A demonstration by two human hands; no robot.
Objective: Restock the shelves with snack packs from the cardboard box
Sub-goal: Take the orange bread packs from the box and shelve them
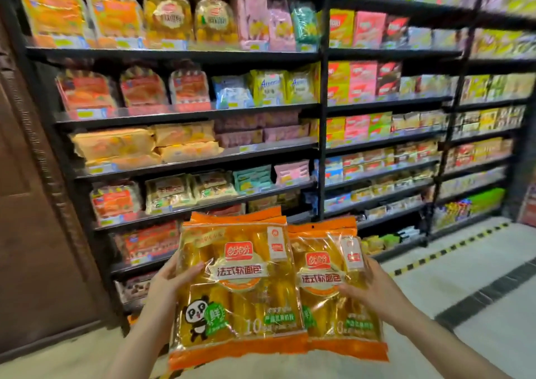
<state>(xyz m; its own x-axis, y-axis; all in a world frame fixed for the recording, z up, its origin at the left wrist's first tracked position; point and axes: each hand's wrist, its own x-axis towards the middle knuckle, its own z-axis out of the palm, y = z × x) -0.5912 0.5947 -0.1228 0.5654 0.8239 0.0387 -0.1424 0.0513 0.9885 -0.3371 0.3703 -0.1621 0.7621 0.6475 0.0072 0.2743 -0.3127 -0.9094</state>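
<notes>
I hold two orange and gold packs of soft bread upright in front of the shelves. My left hand [169, 281] grips the left edge of the nearer pack [240, 285], which has a panda printed on it. My right hand [368, 288] grips the right side of the second pack [333, 288], which is partly tucked behind the first. A third pack's orange top edge seems to show behind the nearer one. The cardboard box is out of view. Black shelves [185, 114] full of snack packs rise ahead.
A brown wooden door [34, 233] stands at the left beside the shelving. A second shelf bay [385, 103] continues to the right behind a black upright post. The pale tiled floor [464, 262] has a dark strip and a dashed black-yellow line at the right.
</notes>
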